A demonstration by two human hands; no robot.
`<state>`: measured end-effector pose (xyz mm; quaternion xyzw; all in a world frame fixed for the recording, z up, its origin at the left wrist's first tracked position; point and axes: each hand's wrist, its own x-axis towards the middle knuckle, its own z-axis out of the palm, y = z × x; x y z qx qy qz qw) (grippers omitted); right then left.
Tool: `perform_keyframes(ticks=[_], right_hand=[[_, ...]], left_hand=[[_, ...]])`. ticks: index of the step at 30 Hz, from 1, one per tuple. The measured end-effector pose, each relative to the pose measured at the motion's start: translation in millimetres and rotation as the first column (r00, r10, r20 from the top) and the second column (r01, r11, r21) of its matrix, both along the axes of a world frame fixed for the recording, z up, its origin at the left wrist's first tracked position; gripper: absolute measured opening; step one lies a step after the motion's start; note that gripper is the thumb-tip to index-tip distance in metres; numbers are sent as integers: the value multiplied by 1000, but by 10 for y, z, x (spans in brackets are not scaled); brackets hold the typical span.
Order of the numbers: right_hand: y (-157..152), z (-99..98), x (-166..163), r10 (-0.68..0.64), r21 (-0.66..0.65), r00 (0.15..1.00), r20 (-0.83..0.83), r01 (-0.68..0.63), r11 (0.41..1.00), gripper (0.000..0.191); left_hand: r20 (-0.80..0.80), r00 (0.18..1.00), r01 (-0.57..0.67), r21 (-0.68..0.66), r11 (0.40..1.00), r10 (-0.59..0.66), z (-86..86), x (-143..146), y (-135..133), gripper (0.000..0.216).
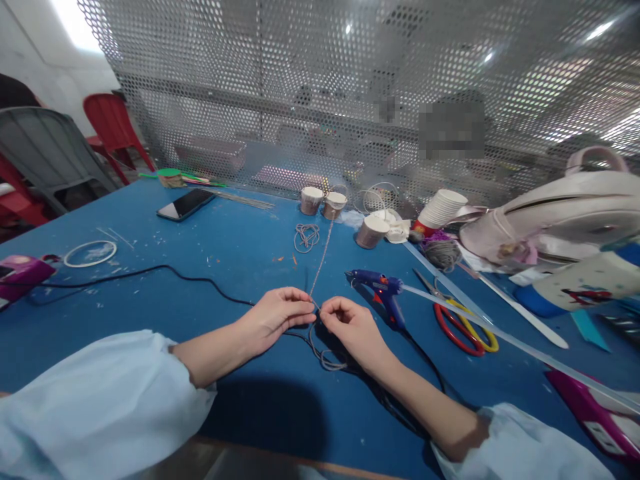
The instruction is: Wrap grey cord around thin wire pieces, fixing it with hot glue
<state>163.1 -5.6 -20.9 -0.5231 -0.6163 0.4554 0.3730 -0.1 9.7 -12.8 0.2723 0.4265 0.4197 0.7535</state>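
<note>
My left hand (280, 315) and my right hand (357, 332) meet at the middle of the blue table (240, 247), fingertips almost touching. Each pinches a thin grey yarn (324, 260). From my fingers the yarn runs away from me, looking twisted or braided, to a small cup with a white top (335, 200) at the back. Loose loops of grey yarn (333, 362) hang below my hands onto the table. A second tangle of grey yarn (307, 236) lies beyond my left hand. To the right of my right hand rests a blue hot glue gun (383, 291).
Red-and-yellow scissors (457, 327), a long glue stick (450, 303), a grey yarn ball (443, 255), stacked paper cups (443, 210), a bottle (585, 287) and a pale bag (560, 207) crowd the right. A phone (185, 204), white ring (91, 254) and black cable (150, 268) lie left.
</note>
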Motion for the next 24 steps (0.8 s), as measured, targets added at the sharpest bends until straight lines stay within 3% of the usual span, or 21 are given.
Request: perform_keyframes(ticks=[12,24], right_hand=[[11,-13,23,-6,6,1000,-17,6,1000,9],[-8,9,9,-67,-14,998,2,67,998,12]], left_hand=[[62,997,37,-2,999,-36,-12,-3,-4,11],[19,999,44,-9,999,-43,-16,-18,15,10]])
